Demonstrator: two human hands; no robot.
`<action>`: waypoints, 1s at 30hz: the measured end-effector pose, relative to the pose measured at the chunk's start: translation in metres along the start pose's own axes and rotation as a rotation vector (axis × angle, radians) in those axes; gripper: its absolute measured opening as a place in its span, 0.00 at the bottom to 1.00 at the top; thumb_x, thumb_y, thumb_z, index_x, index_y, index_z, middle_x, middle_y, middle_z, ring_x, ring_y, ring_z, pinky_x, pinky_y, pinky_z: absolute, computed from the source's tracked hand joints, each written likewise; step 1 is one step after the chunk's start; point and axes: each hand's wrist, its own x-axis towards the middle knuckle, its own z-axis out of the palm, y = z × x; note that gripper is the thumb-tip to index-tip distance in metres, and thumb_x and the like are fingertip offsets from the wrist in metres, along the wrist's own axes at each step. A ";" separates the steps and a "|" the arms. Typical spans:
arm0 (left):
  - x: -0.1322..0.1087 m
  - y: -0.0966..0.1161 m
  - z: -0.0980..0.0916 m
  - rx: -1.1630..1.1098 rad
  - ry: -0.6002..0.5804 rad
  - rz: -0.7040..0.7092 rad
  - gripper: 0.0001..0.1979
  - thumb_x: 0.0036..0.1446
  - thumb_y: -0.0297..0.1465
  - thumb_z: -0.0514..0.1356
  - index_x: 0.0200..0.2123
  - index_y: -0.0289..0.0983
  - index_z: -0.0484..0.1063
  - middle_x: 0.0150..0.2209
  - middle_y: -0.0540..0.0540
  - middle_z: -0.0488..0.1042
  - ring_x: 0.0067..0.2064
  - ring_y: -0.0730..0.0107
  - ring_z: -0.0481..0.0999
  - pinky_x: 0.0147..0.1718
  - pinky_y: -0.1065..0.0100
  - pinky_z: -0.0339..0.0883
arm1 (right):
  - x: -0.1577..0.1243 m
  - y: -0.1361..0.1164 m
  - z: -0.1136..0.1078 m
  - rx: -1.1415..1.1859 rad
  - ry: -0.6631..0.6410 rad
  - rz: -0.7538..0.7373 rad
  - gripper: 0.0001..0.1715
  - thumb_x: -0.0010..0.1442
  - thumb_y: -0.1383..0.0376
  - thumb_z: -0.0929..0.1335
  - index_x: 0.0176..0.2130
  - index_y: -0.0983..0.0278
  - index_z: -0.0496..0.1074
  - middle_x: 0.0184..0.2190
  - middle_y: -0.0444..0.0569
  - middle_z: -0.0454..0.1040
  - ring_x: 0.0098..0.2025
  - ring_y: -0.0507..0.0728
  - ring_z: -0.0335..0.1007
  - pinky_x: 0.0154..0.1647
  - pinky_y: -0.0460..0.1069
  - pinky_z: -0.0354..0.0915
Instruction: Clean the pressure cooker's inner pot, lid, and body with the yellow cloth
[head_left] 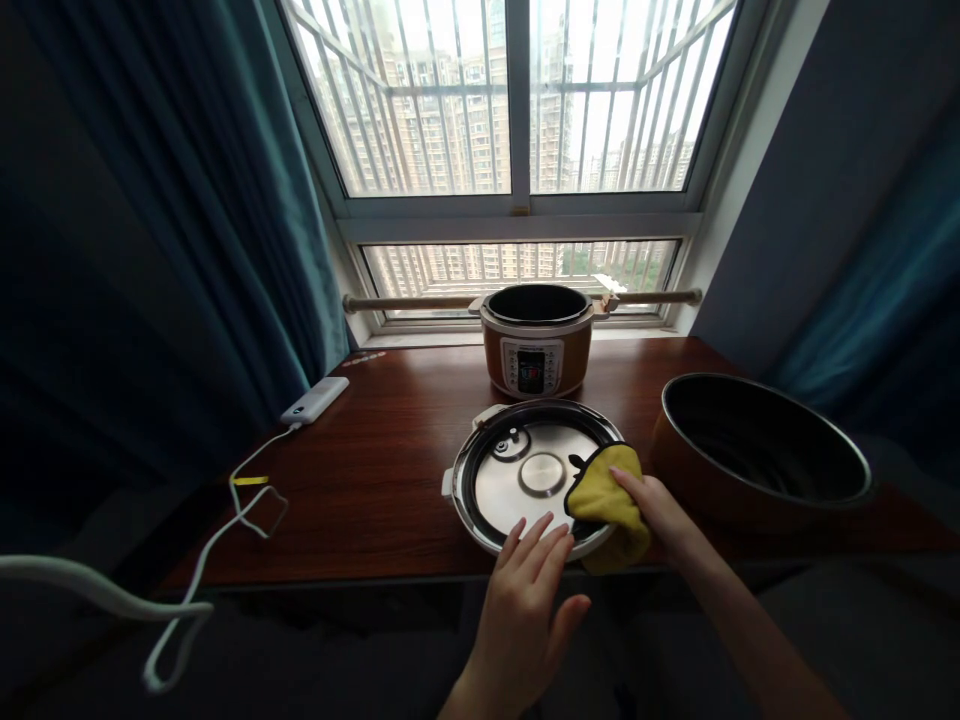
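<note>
A round pressure cooker lid point(495, 492) lies with its metal inner side up near the table's front edge. My right hand point(651, 500) grips a yellow cloth point(606, 482) with dark edging and presses it on the lid's right rim. Part of the cloth hangs over the front of the lid. At the lid's near rim is my left hand point(526, 595), its fingers stretched out and its thumb apart, holding nothing. Whether its fingertips touch the lid or hover just above it, I cannot tell.
Behind the lid stands the brown and white electric pressure cooker point(537, 345), its top uncovered. A large dark inner pot point(765, 445) sits on the right of the wooden table point(375, 430). On the left, a white power bank point(315, 400) trails a white cable point(202, 560) over the front edge.
</note>
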 end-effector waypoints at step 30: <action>-0.003 -0.003 -0.002 -0.288 0.192 0.005 0.25 0.57 0.44 0.51 0.53 0.34 0.62 0.49 0.41 0.72 0.58 0.56 0.62 0.60 0.51 0.42 | 0.113 -0.080 0.022 -1.759 0.115 -0.394 0.25 0.59 0.52 0.62 0.45 0.69 0.70 0.41 0.61 0.73 0.44 0.63 0.71 0.42 0.51 0.62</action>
